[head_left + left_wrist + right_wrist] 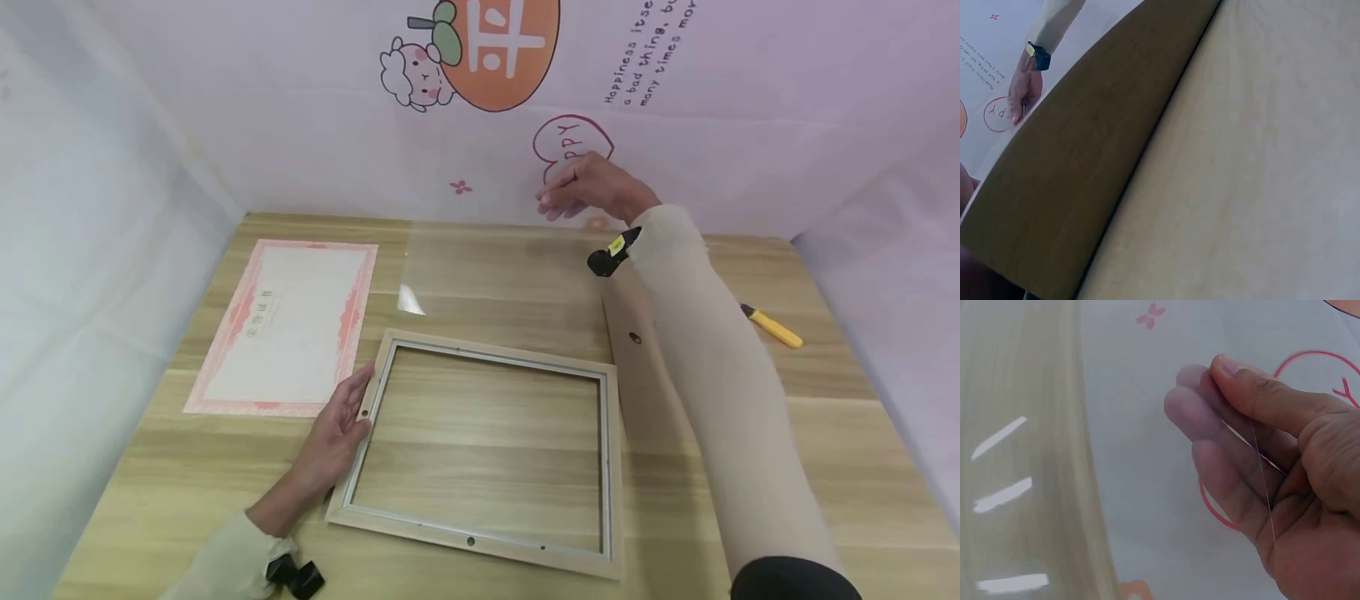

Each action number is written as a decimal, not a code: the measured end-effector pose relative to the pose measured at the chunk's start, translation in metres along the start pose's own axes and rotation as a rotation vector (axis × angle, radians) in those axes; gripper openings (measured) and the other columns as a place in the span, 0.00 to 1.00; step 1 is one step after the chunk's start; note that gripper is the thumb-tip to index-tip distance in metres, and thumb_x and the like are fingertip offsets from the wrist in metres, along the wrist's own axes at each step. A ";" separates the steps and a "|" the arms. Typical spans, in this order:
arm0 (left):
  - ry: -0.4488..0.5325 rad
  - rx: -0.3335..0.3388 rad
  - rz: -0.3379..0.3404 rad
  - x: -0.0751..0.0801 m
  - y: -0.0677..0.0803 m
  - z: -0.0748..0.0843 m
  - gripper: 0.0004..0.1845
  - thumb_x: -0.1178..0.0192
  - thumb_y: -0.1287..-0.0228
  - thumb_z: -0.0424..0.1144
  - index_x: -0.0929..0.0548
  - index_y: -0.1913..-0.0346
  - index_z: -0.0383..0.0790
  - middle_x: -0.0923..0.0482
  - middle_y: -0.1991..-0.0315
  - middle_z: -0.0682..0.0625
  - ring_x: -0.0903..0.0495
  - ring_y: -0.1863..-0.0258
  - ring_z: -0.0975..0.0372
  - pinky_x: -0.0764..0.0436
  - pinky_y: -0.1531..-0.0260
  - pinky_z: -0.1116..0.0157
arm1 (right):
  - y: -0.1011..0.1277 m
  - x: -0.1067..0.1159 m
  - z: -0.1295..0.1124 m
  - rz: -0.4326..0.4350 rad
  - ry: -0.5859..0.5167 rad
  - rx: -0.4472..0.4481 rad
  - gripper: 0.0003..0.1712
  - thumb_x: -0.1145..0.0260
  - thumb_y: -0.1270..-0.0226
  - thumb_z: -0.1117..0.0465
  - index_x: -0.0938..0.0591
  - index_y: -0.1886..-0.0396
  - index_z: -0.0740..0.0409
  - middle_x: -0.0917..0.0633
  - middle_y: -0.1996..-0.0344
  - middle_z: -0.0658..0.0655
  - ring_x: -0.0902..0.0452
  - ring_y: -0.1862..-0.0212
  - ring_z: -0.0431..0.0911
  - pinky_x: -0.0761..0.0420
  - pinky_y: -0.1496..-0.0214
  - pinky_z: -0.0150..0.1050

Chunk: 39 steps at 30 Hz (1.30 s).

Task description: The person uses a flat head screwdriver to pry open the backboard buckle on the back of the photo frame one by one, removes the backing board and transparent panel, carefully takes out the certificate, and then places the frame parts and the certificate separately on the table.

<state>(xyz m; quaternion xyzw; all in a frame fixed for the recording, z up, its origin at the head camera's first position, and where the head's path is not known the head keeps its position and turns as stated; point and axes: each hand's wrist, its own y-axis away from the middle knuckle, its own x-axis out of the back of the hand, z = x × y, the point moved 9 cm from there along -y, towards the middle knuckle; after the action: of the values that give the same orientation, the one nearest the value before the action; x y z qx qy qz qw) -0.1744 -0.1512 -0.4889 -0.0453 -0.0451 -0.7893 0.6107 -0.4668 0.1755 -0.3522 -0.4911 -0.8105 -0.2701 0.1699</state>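
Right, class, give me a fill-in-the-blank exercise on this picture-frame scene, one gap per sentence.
1. The right hand pinches a clear ____ sheet at its far edge.
2. The left hand rests on the ____ side of the wooden picture frame.
3. The certificate has a ____ border.
4. The handle of the tool is ____.

Missing words: transparent; left; pink; yellow

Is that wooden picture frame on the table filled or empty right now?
Empty. The table's wood grain shows straight through the frame. The clear sheet is outside it, pinched in the right hand, and the certificate lies beside it.
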 end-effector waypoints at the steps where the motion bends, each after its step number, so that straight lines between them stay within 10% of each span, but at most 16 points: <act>1: 0.002 0.001 0.007 0.000 0.001 0.000 0.39 0.62 0.38 0.15 0.52 0.23 0.35 0.59 0.20 0.43 0.61 0.21 0.50 0.51 0.31 0.84 | -0.001 -0.003 -0.002 -0.002 0.023 0.010 0.20 0.28 0.38 0.57 0.14 0.48 0.59 0.09 0.64 0.47 0.12 0.59 0.44 0.13 0.54 0.35; 11: 0.038 0.008 0.050 0.000 0.007 0.002 0.39 0.61 0.38 0.15 0.50 0.23 0.37 0.57 0.20 0.47 0.60 0.21 0.53 0.51 0.29 0.83 | -0.019 -0.023 0.012 0.157 0.139 0.013 0.17 0.29 0.37 0.60 0.14 0.50 0.61 0.11 0.54 0.58 0.12 0.61 0.48 0.17 0.42 0.48; 19: 0.018 0.043 0.057 -0.001 0.009 0.000 0.38 0.61 0.37 0.16 0.50 0.23 0.37 0.58 0.19 0.46 0.60 0.21 0.54 0.51 0.29 0.82 | -0.030 -0.040 0.030 0.281 0.269 0.110 0.11 0.28 0.39 0.63 0.11 0.56 0.59 0.10 0.58 0.60 0.15 0.63 0.47 0.20 0.65 0.34; 26: 0.011 0.056 0.050 -0.002 0.009 0.000 0.38 0.61 0.36 0.16 0.50 0.23 0.37 0.58 0.19 0.45 0.60 0.20 0.54 0.51 0.29 0.83 | -0.037 -0.063 0.039 0.245 0.489 0.172 0.13 0.34 0.33 0.64 0.14 0.50 0.62 0.14 0.49 0.61 0.20 0.44 0.54 0.22 0.37 0.46; 39: 0.026 -0.002 0.080 -0.007 0.015 0.004 0.39 0.62 0.39 0.14 0.50 0.24 0.34 0.57 0.20 0.43 0.61 0.21 0.51 0.51 0.30 0.85 | -0.044 -0.071 0.052 0.276 0.403 0.172 0.13 0.36 0.32 0.66 0.14 0.50 0.60 0.15 0.47 0.61 0.21 0.41 0.53 0.23 0.34 0.46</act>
<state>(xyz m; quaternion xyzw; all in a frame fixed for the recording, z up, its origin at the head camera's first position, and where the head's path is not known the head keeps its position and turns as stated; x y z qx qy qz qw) -0.1584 -0.1481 -0.4856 -0.0376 -0.0343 -0.7647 0.6424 -0.4742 0.1402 -0.4436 -0.5170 -0.7057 -0.2668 0.4045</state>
